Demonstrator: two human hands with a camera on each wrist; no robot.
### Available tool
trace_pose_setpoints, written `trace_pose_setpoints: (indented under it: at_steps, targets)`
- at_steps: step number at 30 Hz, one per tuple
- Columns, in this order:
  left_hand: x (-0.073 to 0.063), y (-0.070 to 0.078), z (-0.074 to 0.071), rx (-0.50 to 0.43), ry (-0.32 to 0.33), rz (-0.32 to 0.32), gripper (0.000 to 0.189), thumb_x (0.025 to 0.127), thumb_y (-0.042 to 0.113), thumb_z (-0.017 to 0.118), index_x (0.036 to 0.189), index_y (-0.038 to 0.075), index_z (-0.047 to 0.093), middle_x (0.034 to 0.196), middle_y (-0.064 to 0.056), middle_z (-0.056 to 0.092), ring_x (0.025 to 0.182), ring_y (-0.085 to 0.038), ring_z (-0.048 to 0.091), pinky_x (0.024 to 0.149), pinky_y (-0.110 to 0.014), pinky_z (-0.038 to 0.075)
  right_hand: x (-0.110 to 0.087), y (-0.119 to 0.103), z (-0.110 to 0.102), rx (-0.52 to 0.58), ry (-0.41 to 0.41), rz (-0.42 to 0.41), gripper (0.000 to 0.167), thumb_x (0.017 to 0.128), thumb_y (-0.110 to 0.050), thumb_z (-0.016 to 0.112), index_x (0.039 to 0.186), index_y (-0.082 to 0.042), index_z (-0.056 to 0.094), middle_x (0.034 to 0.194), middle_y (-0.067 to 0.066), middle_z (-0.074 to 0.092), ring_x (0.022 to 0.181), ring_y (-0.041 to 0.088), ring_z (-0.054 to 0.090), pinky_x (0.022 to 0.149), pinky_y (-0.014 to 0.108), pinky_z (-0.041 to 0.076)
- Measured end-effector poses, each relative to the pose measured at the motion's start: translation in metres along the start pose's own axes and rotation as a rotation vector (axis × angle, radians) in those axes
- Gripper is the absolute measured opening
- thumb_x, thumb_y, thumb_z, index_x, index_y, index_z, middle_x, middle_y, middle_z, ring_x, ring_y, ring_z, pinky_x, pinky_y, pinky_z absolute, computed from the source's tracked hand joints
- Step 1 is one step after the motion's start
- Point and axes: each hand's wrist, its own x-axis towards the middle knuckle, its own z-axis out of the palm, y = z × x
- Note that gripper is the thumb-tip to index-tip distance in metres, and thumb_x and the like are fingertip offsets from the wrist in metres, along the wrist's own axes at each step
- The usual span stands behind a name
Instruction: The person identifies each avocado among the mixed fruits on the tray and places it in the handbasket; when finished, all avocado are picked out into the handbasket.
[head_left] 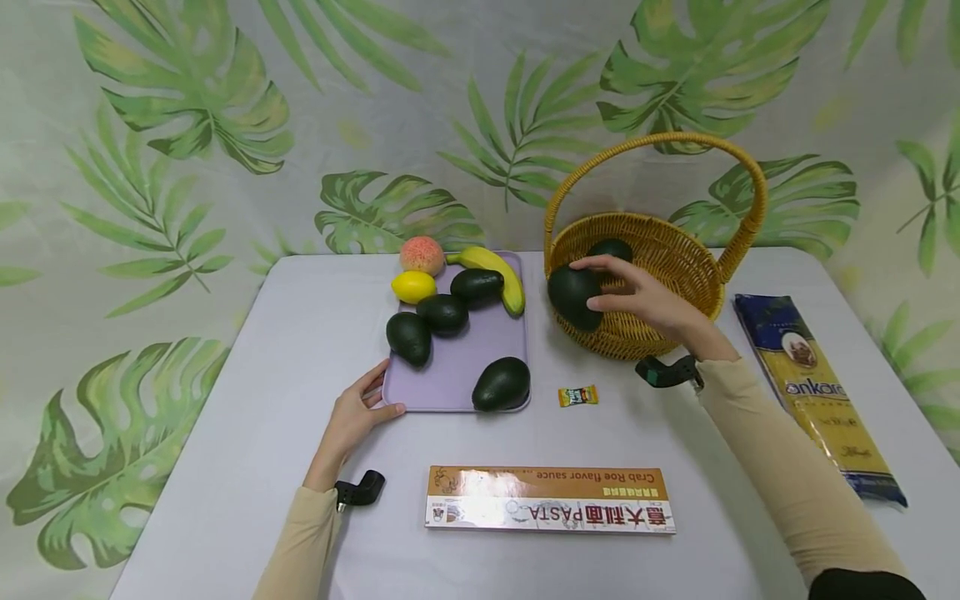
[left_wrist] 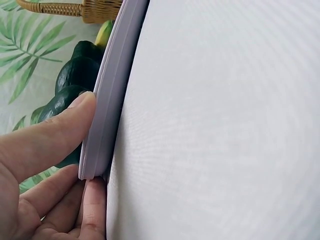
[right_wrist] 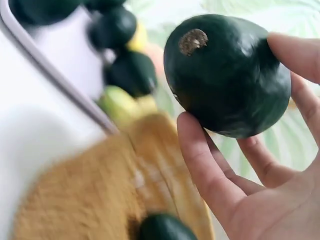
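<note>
In the head view my right hand [head_left: 637, 296] grips a dark green avocado [head_left: 574, 298] by its sides, over the left rim of the wicker basket [head_left: 637, 340]. The right wrist view shows that avocado [right_wrist: 227, 75] between thumb and fingers, its brown stem end facing the camera. Another avocado [head_left: 611, 248] lies inside the basket. At the near left corner of the lilac tray [head_left: 457, 385], my left hand [head_left: 358, 410] pinches the edge. Close up, the thumb lies at the rim and a finger reaches under the tray [left_wrist: 107, 110]. Several avocados [head_left: 501, 384] lie on it.
A banana [head_left: 513, 287], lemon [head_left: 414, 287] and peach [head_left: 422, 256] are at the tray's far end. Between tray and basket, nearer me, lies a small candy packet [head_left: 578, 396]. The pasta box [head_left: 550, 500] lies in front, a blue-and-gold packet [head_left: 817, 392] at right.
</note>
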Motion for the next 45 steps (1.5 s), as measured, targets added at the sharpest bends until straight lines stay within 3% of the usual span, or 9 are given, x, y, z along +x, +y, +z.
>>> trace_pose_setpoints:
  at_steps: [11,17,22,28,33,35,37,40,45]
  targets:
    - [-0.001,0.001,0.000,0.005,-0.006,-0.004,0.082,0.081,0.005,0.076,0.150,0.007,0.032,0.147,-0.025,0.033,0.131,-0.035,0.040,0.102,-0.035,0.038,-0.015,0.010,-0.068,0.103,0.244,0.077,0.049,0.100,-0.018,0.052,0.146,-0.021,0.038,0.142,0.012,0.025,0.107,0.011,0.053,0.081,0.020,0.051]
    - [-0.001,0.001,0.001,0.002,-0.004,-0.007,0.083,0.081,0.005,0.076,0.150,0.008,0.031,0.148,-0.024,0.033,0.131,-0.035,0.040,0.103,-0.035,0.038,-0.012,0.016,-0.084,-0.003,0.297,0.133,0.052,0.100,-0.027,0.051,0.149,-0.020,0.034,0.141,0.014,0.027,0.100,0.006,0.054,0.077,0.019,0.051]
    - [-0.001,0.002,0.001,0.001,-0.004,-0.011,0.083,0.081,0.005,0.077,0.150,0.008,0.031,0.148,-0.024,0.033,0.131,-0.034,0.040,0.102,-0.035,0.038,-0.004,0.021,-0.091,-0.101,0.335,0.199,0.054,0.099,-0.028,0.052,0.148,-0.016,0.034,0.137,0.015,0.028,0.083,0.012,0.053,0.068,0.021,0.050]
    - [-0.001,0.002,0.001,-0.007,0.000,-0.013,0.083,0.080,0.004,0.077,0.150,0.008,0.032,0.148,-0.024,0.034,0.131,-0.034,0.040,0.102,-0.035,0.038,0.008,0.026,-0.092,-0.175,0.360,0.254,0.052,0.099,-0.021,0.053,0.147,-0.009,0.035,0.152,0.026,0.014,0.079,0.011,0.052,0.061,0.021,0.050]
    - [-0.002,0.002,0.001,-0.022,-0.002,-0.018,0.082,0.080,0.003,0.076,0.150,0.007,0.032,0.147,-0.024,0.034,0.131,-0.033,0.040,0.102,-0.035,0.039,0.016,0.028,-0.091,-0.211,0.382,0.291,0.052,0.099,-0.013,0.053,0.147,-0.007,0.036,0.153,0.025,0.016,0.089,0.022,0.053,0.060,0.023,0.050]
    - [-0.002,0.001,0.001,-0.024,-0.006,-0.012,0.082,0.080,0.003,0.076,0.149,0.007,0.032,0.147,-0.024,0.035,0.131,-0.033,0.041,0.102,-0.034,0.039,0.018,0.028,-0.091,-0.215,0.375,0.314,0.054,0.098,-0.012,0.053,0.149,-0.008,0.033,0.154,0.024,0.014,0.105,0.030,0.049,0.071,0.029,0.052]
    - [-0.002,0.000,0.001,-0.020,-0.010,-0.001,0.081,0.081,0.003,0.076,0.149,0.006,0.032,0.146,-0.024,0.035,0.130,-0.033,0.041,0.102,-0.034,0.039,0.018,0.027,-0.091,-0.224,0.344,0.337,0.057,0.098,-0.009,0.052,0.151,-0.006,0.028,0.154,0.026,0.013,0.117,0.041,0.043,0.085,0.040,0.051]
    - [-0.001,-0.001,0.000,-0.011,-0.013,0.016,0.080,0.081,0.003,0.076,0.149,0.005,0.033,0.146,-0.025,0.036,0.130,-0.034,0.042,0.101,-0.033,0.040,0.018,0.025,-0.091,-0.250,0.263,0.380,0.060,0.099,-0.011,0.051,0.151,-0.003,0.022,0.154,0.029,0.008,0.133,0.048,0.025,0.101,0.056,0.035]
    - [-0.001,-0.001,-0.001,-0.013,-0.015,0.020,0.081,0.081,0.004,0.076,0.149,0.005,0.033,0.146,-0.025,0.035,0.130,-0.034,0.042,0.101,-0.033,0.040,0.013,0.020,-0.090,-0.272,0.180,0.387,0.061,0.100,-0.016,0.049,0.151,0.001,0.020,0.152,0.033,0.010,0.137,0.048,0.016,0.104,0.060,0.029]
